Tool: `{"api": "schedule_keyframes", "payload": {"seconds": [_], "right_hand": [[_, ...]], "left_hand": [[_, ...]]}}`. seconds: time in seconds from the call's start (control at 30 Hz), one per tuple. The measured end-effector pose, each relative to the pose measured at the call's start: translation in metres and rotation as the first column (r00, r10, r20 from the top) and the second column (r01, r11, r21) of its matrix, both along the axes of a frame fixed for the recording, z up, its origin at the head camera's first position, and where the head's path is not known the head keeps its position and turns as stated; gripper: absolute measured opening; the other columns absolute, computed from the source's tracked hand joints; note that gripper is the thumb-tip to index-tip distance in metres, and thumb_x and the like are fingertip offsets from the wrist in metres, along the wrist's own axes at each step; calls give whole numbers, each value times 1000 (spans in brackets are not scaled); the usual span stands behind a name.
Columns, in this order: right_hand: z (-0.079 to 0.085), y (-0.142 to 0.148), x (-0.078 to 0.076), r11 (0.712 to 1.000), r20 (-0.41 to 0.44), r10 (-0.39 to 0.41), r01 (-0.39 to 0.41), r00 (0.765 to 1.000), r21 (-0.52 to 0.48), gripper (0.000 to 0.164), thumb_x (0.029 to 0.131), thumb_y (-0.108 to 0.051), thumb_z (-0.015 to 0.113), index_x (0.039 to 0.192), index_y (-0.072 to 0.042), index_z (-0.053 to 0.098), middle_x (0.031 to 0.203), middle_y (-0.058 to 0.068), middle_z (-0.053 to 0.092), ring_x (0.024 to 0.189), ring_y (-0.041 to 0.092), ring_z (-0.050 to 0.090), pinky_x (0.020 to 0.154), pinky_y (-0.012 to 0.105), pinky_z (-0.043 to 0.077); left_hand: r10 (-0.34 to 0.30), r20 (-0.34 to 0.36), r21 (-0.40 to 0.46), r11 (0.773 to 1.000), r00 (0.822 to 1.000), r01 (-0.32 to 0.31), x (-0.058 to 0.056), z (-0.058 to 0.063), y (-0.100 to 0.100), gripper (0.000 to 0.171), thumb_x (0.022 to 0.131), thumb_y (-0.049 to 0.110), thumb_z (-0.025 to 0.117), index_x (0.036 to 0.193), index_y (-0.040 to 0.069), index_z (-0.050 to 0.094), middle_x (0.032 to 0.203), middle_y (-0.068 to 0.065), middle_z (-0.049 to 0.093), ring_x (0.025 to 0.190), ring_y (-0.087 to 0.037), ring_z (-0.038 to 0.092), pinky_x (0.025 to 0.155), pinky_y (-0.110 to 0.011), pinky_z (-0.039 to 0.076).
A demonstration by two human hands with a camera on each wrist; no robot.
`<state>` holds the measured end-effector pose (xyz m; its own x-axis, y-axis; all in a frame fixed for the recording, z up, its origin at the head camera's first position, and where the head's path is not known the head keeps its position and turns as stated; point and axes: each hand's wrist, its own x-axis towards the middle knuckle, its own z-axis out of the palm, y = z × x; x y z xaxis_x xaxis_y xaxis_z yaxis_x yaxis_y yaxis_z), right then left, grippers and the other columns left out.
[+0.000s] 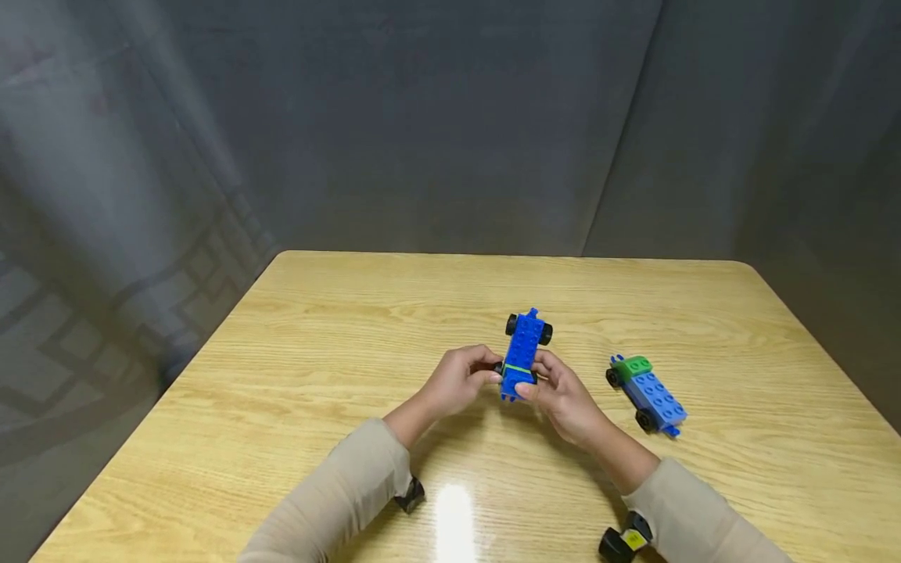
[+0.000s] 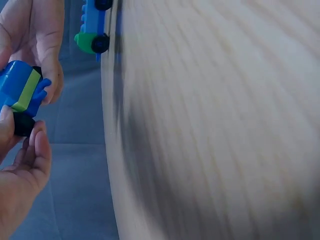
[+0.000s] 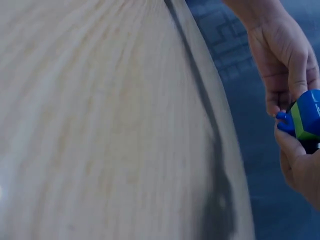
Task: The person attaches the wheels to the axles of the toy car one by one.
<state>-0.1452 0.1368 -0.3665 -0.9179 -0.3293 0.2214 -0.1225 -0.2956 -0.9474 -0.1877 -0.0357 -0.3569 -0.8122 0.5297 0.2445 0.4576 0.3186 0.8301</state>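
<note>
Above the table's middle, both hands hold a blue toy car (image 1: 522, 344) built of bricks, with black wheels and a thin lime-green stripe. My left hand (image 1: 461, 379) pinches a black wheel (image 2: 23, 124) at its near end between thumb and fingertips. On the other side, my right hand (image 1: 566, 399) grips the car's body, the thumb lying over its near end. The left wrist view shows a blue hook (image 2: 44, 85) sticking out past the stripe. To the right, apart from both hands, a second toy car (image 1: 655, 399) with a green brick (image 1: 637, 365) stands on the table.
The wooden table (image 1: 317, 328) reaches back to a grey curtain (image 1: 422, 141). Dark wrist cameras hang below both sleeves; the one at the right wrist (image 1: 626, 538) bears a yellow label. A bright light reflection lies near the front.
</note>
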Motion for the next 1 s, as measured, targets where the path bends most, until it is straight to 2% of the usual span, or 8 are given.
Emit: {"api": "schedule_keyframes", "payload": {"seconds": [0.13,0.37,0.43,0.67,0.87,1.0], "right_hand": [[2,-2,0,1000,-24,0,0,1000,17,47,82,7,49,118,19,21,103,8,49,86,13,56,74,26,47],[5,0,2,999,-5,4,-4,1000,37,47,82,7,48,118,18,20,104,9,49,87,14,56,76,27,47],[5,0,3,999,3,7,-7,1000,40,48,82,6,50,118,18,21,103,9,49,87,14,56,76,27,47],[4,2,7,998,40,30,-32,999,47,52,82,5,50,121,16,19,104,8,48,89,14,55,77,27,46],[4,4,10,994,92,43,-52,995,93,54,81,1,52,124,14,21,106,10,47,90,15,54,79,28,45],[4,4,12,991,113,67,-79,991,110,53,81,-1,53,122,14,23,104,10,47,90,16,54,78,28,45]], "left_hand": [[9,44,31,999,999,-11,2,3,-1,16,79,2,59,94,-4,59,92,-13,61,82,-23,57,67,-21,47],[-2,50,47,999,999,0,21,30,-2,14,78,-5,57,92,-11,57,90,-20,60,82,-30,56,67,-19,46],[-5,60,39,999,998,2,21,30,-3,15,78,-5,58,92,-10,57,89,-19,60,80,-28,56,67,-19,46],[-62,145,15,998,987,60,5,4,-11,22,80,7,61,99,-1,57,87,-8,59,76,-18,55,64,-22,46],[-127,209,29,992,970,123,2,3,-17,23,83,16,59,101,1,56,90,-5,58,78,-14,55,69,-25,47],[-127,231,49,992,965,119,1,4,-15,24,84,18,57,101,1,56,89,-6,58,79,-14,55,71,-28,47]]}}
